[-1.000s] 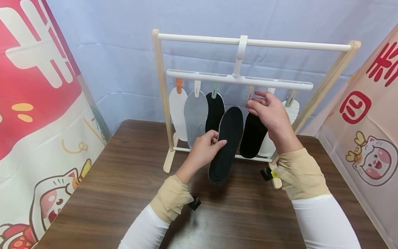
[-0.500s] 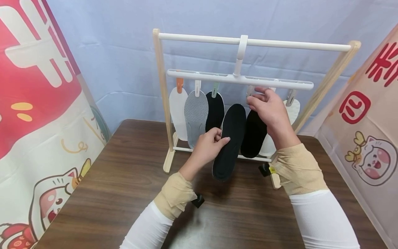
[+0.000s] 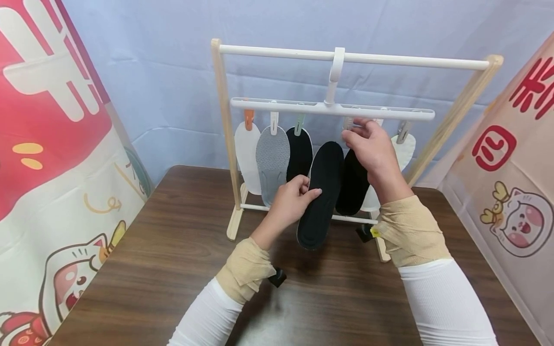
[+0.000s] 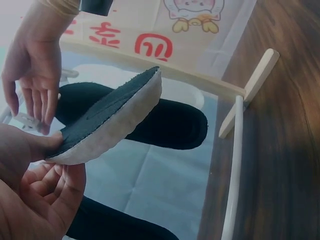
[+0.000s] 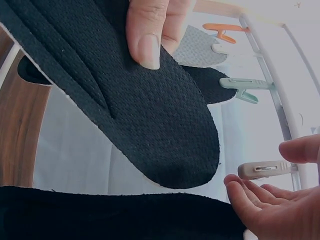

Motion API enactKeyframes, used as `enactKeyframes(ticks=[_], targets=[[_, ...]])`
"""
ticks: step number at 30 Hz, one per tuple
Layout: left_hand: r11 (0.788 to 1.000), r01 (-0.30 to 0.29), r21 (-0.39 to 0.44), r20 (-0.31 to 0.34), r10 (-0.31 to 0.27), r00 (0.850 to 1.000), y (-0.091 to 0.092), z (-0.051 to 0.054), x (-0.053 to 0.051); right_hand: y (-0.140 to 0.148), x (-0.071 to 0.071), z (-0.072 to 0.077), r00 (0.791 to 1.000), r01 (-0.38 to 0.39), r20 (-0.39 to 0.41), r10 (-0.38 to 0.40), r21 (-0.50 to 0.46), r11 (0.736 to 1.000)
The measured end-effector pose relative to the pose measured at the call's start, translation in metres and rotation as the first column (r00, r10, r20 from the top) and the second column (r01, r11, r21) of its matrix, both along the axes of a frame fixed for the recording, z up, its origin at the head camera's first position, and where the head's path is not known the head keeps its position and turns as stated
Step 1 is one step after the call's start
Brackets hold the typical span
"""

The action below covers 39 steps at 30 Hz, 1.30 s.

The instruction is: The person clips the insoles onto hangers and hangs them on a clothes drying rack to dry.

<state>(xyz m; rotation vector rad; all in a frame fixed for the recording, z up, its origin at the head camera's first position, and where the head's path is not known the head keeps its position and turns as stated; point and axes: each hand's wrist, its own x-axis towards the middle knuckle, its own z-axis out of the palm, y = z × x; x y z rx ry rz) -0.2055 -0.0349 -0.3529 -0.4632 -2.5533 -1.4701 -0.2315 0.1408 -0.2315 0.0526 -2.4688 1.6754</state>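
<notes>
A black insole [image 3: 322,197] with a pale underside is pinched in my left hand [image 3: 287,204], thumb on its dark face and fingers behind. Its rounded upper end tilts toward a beige clip [image 5: 262,170] on the white hanger bar [image 3: 281,105]. My right hand [image 3: 375,151] is at that clip, its thumb and fingers spread on either side; the right wrist view shows no insole in the clip's tip. Another black insole [image 3: 352,190] hangs just below the right hand, its top hidden behind the fingers.
Left on the bar hang a white insole [image 3: 248,158], a grey one [image 3: 271,166] and a black one [image 3: 298,151]; a white one [image 3: 404,149] hangs at right. A wooden rack [image 3: 221,96] bears the hanger on a brown table [image 3: 173,230].
The left hand has carried its insole slightly right and up, closer to the beige clip. The right hand has risen a little and stays at the clip.
</notes>
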Motion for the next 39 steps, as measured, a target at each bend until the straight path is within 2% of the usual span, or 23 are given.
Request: enactKeyframes(ticks=[7, 13, 20, 30, 39], targets=[[1.0, 0.0, 0.009, 0.011, 0.0, 1.0, 0.003, 0.005, 0.001, -0.002, -0.003, 0.002, 1.0, 0.002, -0.015, -0.002, -0.014, 1.0], [1.0, 0.002, 0.026, 0.02, -0.003, 1.0, 0.005, 0.007, 0.002, -0.001, -0.005, 0.002, 0.999, -0.037, -0.02, 0.035, -0.109, 0.993], [1.0, 0.007, 0.029, 0.01, -0.007, 1.0, 0.008, 0.005, 0.002, -0.002, -0.008, -0.001, 0.998, -0.067, -0.033, 0.06, -0.265, 0.962], [0.999, 0.018, 0.042, 0.004, -0.018, 1.0, 0.009, 0.0, 0.002, -0.004, -0.012, -0.003, 0.986, -0.167, -0.073, 0.151, -0.328, 0.93], [0.997, 0.03, 0.064, -0.01, -0.029, 1.0, 0.009, -0.003, 0.0, -0.004, -0.011, -0.006, 0.993, -0.102, -0.095, 0.075, -0.313, 0.944]])
